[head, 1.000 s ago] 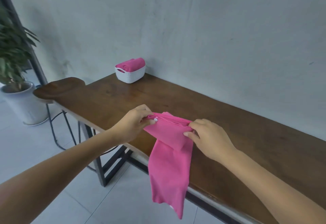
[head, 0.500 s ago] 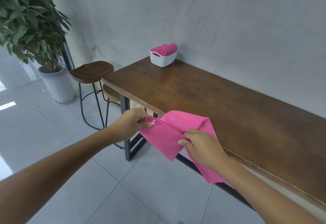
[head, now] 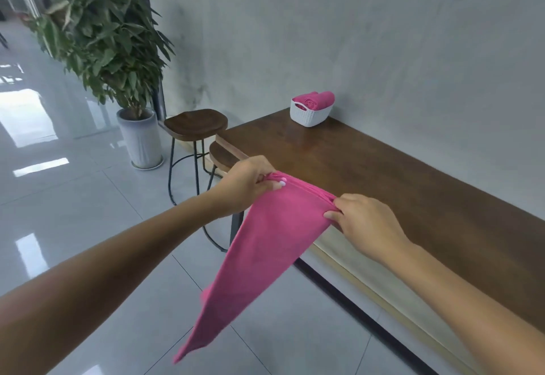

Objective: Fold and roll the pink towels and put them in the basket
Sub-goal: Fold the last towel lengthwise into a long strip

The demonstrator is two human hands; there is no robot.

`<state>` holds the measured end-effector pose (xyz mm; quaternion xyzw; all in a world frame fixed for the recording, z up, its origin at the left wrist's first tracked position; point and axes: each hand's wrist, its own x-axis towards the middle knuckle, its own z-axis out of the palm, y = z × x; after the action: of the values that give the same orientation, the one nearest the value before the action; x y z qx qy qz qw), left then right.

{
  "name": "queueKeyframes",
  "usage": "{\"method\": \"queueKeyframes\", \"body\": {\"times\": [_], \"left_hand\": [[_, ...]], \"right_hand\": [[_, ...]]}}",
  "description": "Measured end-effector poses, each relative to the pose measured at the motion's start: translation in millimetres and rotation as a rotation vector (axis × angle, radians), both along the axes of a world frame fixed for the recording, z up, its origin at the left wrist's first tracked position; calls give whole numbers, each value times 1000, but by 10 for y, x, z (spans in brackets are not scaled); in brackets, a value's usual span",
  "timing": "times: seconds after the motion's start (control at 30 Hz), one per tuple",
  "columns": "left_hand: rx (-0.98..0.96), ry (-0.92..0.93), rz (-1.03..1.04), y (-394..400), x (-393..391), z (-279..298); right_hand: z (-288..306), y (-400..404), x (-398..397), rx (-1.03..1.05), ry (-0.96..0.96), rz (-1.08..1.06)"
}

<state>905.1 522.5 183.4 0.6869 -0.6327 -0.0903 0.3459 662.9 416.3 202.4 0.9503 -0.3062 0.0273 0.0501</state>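
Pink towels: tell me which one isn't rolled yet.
The pink towel hanging between both hands, beside the table edge; the others sit rolled in the white basket.

Both forearms cut off at bottom edge; table [head: 427, 186] runs off right edge; plant [head: 100, 35] top cropped and blurred; left hand [head: 247, 186] fingertips hidden behind towel [head: 265, 250] fold; rolled towels [head: 314, 100] partly hidden inside basket [head: 308, 116]

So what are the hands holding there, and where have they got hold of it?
Both hold one pink towel by its folded top edge: the left hand pinches one end, the right hand the other. The rest hangs free.
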Motion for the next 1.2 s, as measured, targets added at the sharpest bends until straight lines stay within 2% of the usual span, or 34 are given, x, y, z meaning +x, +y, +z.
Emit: {"method": "queueKeyframes", "body": {"times": [0.2, 0.33, 0.6, 0.87, 1.2], "left_hand": [[-105, -55, -5, 13, 59, 216], [-104, -105, -7, 58, 79, 288], [-115, -46, 64, 212, 168, 172], [-119, -45, -8, 176, 91, 111], [-216, -106, -148, -305, -271, 101]], "right_hand": [[-41, 11, 55, 62, -124, -26], [-25, 42, 118, 150, -199, -14], [89, 167, 175, 131, -355, -28], [157, 222, 26, 18, -337, -31], [210, 173, -424, -66, -284, -180]]}}
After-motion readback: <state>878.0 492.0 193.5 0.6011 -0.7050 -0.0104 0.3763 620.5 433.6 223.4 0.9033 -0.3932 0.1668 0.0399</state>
